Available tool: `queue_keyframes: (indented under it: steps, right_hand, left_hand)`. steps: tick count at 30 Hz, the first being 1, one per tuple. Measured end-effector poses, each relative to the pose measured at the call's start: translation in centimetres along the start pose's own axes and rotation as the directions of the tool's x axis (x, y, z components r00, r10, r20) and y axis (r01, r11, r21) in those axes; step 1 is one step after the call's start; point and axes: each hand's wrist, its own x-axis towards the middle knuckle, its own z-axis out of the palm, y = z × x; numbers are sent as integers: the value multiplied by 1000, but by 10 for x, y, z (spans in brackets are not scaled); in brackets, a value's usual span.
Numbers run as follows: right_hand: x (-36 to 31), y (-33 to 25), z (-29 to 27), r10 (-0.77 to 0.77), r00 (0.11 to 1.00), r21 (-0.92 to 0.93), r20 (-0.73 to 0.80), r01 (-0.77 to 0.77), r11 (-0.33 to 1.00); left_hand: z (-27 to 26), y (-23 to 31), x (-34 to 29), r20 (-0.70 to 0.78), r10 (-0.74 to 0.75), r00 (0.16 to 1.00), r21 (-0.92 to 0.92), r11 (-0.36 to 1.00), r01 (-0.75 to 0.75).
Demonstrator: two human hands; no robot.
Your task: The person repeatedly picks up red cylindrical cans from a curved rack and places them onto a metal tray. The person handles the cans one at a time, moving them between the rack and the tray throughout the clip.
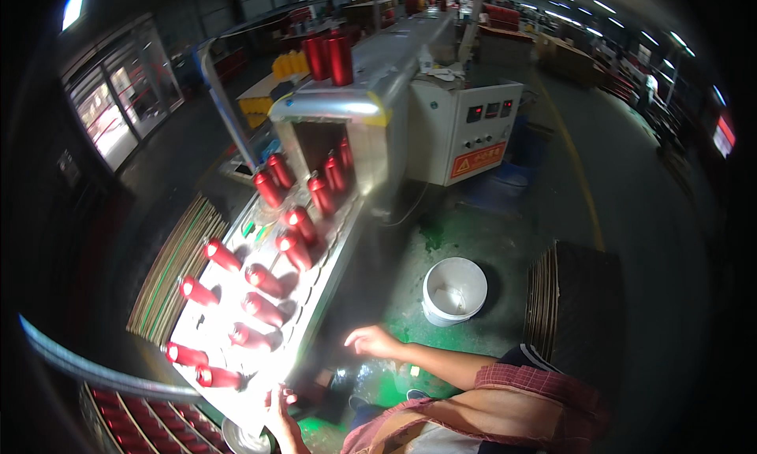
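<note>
Several shiny red bottles (263,280) with silvery necks stand in loose rows on the brightly lit conveyor (311,312), which leads into the opening of a metal tunnel machine (378,150). At the near end of the conveyor, by its right edge, is my left hand (280,413), its fingers slightly apart, with nothing visible in them. The closest bottle to it is a red one (218,377) at the near left. My right hand (374,342) hovers off the conveyor's right side above the floor, fingers loosely stretched and holding nothing.
A white bucket (455,291) stands on the green floor to the right. Stacked cardboard (579,300) is at the right, more (177,269) at the left. A crate of red bottles (146,426) and a round metal basin (246,438) sit near left. A control box (465,127) adjoins the machine.
</note>
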Motion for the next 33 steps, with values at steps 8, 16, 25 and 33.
queue_keyframes:
  steps: [8,16,25,33]
  right_hand:
    - [-72,41,169,121,841,-155,527,-45,987]
    - [-137,104,439,393,600,-416,696,-109,903]
    - [-89,-49,849,-357,220,85,908,735,672]
    - [-103,-76,1082,-112,85,-64,990,983,174]
  left_hand:
    - [-120,36,-157,-44,-80,996,59,995,82]
    - [-385,43,-359,-246,156,957,31,988,-153]
    - [-685,222,-457,-453,720,526,814,575,-85]
    - [-789,258,-347,-421,661,621,907,299,296]
